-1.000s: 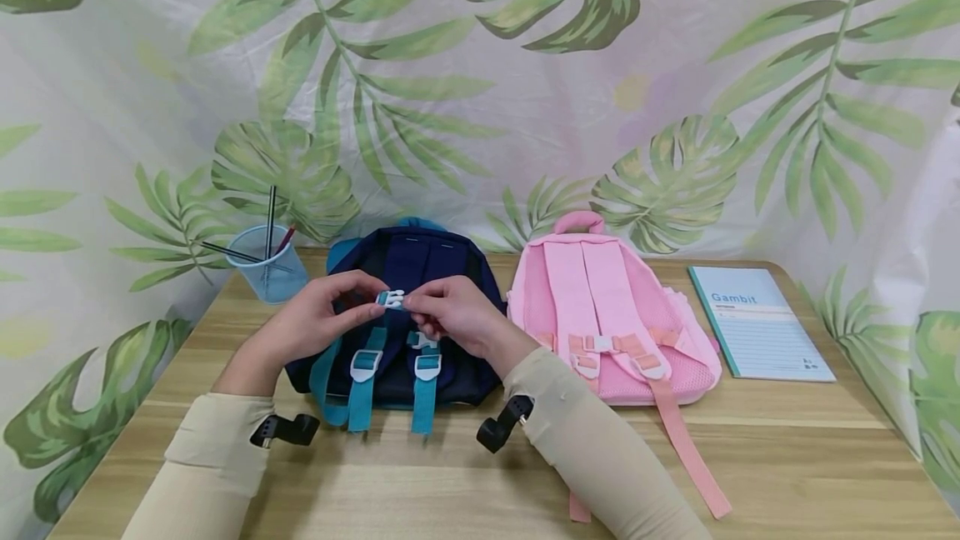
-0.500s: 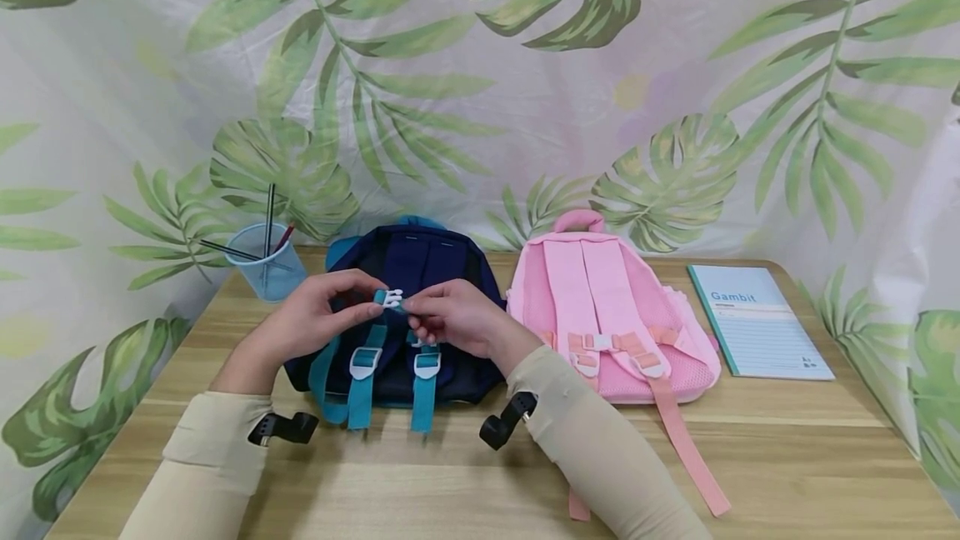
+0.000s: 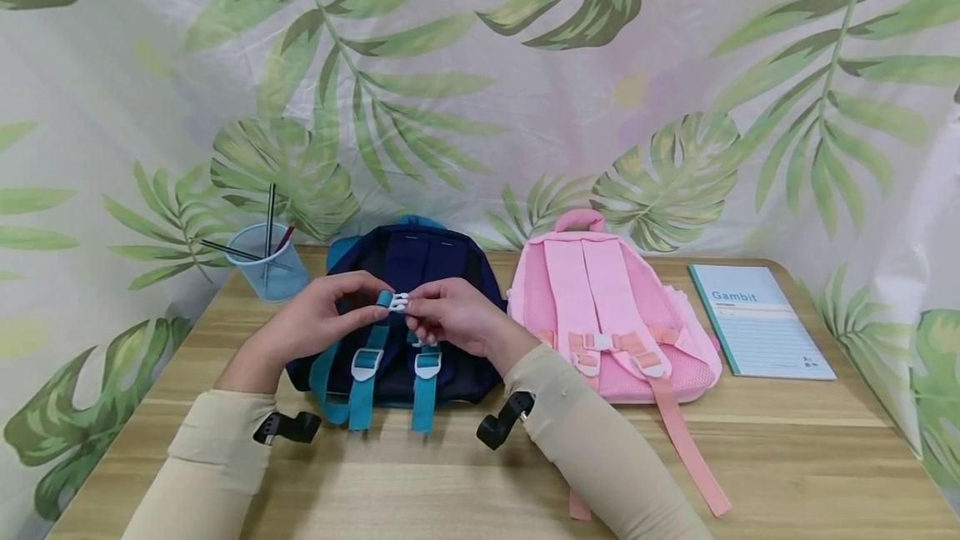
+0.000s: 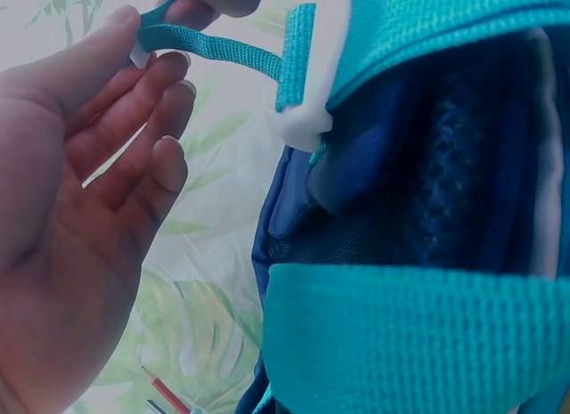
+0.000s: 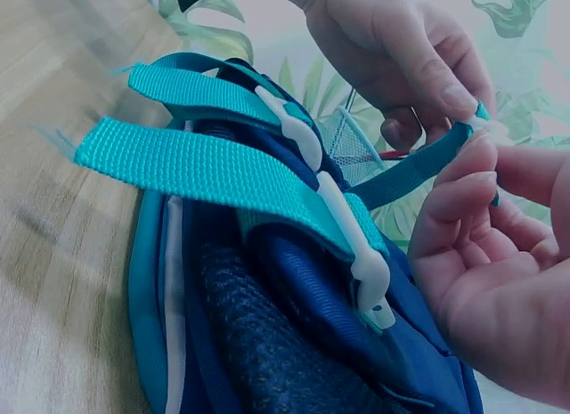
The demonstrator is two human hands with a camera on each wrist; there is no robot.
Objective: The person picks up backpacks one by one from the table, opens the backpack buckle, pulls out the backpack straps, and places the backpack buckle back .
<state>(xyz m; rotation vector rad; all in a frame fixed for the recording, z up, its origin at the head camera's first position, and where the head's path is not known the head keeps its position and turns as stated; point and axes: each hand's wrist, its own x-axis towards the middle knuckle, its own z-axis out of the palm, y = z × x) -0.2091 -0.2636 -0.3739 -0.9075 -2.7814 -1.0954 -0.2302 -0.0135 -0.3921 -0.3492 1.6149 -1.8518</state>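
On the table a dark navy backpack (image 3: 420, 252) lies with its teal straps (image 3: 360, 402) toward me. Above it, my left hand (image 3: 318, 311) pinches the teal webbing at one end of a white pronged buckle (image 3: 398, 302). From the other side my right hand (image 3: 457, 311) pinches the buckle's prong end between thumb and fingers, which partly hide it. In the right wrist view both sets of fingertips meet at the buckle, and a teal strap (image 5: 410, 175) runs from it to the backpack. A white strap adjuster (image 4: 307, 120) shows in the left wrist view.
To the right lies a pink backpack (image 3: 615, 290) with a loose strap (image 3: 686, 448) toward the table's front. Farther right is a notebook (image 3: 761, 323). A blue mesh pencil cup (image 3: 267, 273) stands at the back left. A leaf-patterned cloth (image 3: 540, 132) hangs behind.
The buckle has shifted slightly right and turned a little between my fingertips, with more teal webbing now showing beside my left fingers. Both hands stay close together above the navy backpack.
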